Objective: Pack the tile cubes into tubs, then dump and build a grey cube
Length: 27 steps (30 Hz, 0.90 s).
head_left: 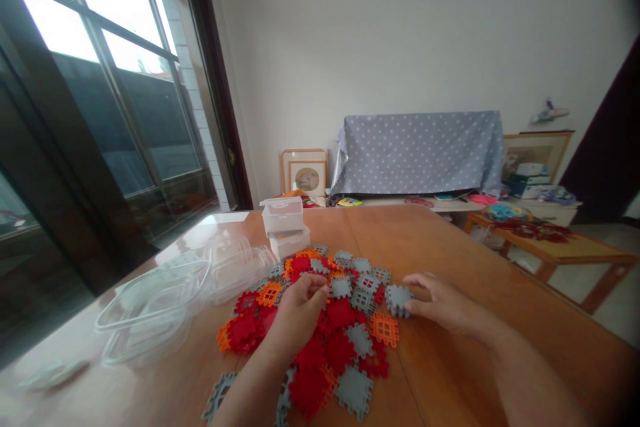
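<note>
A heap of notched square plastic building tiles in red, grey and orange (384, 329) covers the middle of the table. Over the heap, my left hand (300, 310) has its thumb and fingers pinched together; whatever is between the fingertips is hidden. A grey tile (341, 287) lies just right of those fingertips. At the heap's right edge, my right hand (437, 300) grips a small stack of grey tiles (398, 301) by its right side, thumb nearer to me and fingers behind. The stack sits low, at the tabletop.
Clear plastic tubs (150, 303) stand on the left of the wooden table (450, 250). Behind the heap are two stacked white boxes (283, 219). A small flat packet (54, 373) lies at the near left. Off to the right stands a low wooden table (575, 250).
</note>
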### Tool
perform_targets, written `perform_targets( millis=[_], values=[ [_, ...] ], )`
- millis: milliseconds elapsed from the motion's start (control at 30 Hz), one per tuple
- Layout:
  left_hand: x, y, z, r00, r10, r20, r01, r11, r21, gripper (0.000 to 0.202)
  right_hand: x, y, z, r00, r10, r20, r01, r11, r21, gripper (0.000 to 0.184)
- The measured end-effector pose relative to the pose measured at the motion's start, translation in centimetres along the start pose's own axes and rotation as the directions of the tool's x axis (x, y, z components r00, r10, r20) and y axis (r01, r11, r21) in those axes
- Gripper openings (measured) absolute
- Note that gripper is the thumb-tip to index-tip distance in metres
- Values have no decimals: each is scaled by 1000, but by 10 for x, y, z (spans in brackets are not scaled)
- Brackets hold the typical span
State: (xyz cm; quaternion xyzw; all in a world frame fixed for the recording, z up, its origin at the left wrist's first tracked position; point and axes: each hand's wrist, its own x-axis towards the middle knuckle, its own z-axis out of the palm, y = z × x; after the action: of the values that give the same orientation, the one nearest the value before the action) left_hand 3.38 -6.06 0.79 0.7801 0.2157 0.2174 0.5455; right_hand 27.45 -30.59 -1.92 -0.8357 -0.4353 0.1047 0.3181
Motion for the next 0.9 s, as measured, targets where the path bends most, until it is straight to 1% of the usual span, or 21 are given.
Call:
perform_targets(
  millis=[67, 100, 167, 233, 367, 433, 500, 600, 700, 800, 900],
  values=[
    [0, -3, 1, 994, 106, -23, -100, 976, 194, 24, 2, -8, 3, 997, -38, -61, 36, 999, -37, 48],
    [-1, -2, 2, 986, 167, -18, -154, 940, 304, 22, 2, -14, 5, 994, -64, -84, 60, 997, -54, 45],
    [-5, 1, 3, 967, 252, 38, -238, 840, 488, 23, 3, -30, 11, 986, -121, -113, 112, 990, -85, 38],
    [-10, 4, 7, 955, 268, 130, -292, 756, 586, 28, 2, -49, 19, 976, -170, -134, 156, 982, -105, 33],
    [-16, 7, 14, 931, 236, 280, -364, 666, 651, 40, -3, -77, 39, 955, -265, -130, 251, 961, -115, 29],
    [-17, 6, 18, 924, 218, 315, -378, 641, 668, 40, -6, -84, 49, 948, -297, -115, 285, 952, -112, 35],
    [-17, 4, 20, 923, 205, 326, -379, 628, 680, 37, -8, -86, 56, 946, -298, -126, 288, 953, -94, 41],
    [-16, 2, 21, 929, 197, 314, -365, 626, 689, 39, -10, -88, 63, 951, -262, -163, 266, 964, -2, 45],
    [-16, 1, 22, 935, 194, 297, -350, 631, 692, 45, -12, -91, 70, 964, -210, -161, 230, 966, 118, 46],
    [-16, 2, 22, 936, 204, 288, -351, 629, 694, 41, -14, -97, 77, 984, -137, -110, 160, 959, 235, 49],
    [-17, 3, 21, 937, 213, 278, -349, 634, 690, 32, -15, -106, 84, 997, -67, -45, 79, 918, 389, 58]
  ],
)
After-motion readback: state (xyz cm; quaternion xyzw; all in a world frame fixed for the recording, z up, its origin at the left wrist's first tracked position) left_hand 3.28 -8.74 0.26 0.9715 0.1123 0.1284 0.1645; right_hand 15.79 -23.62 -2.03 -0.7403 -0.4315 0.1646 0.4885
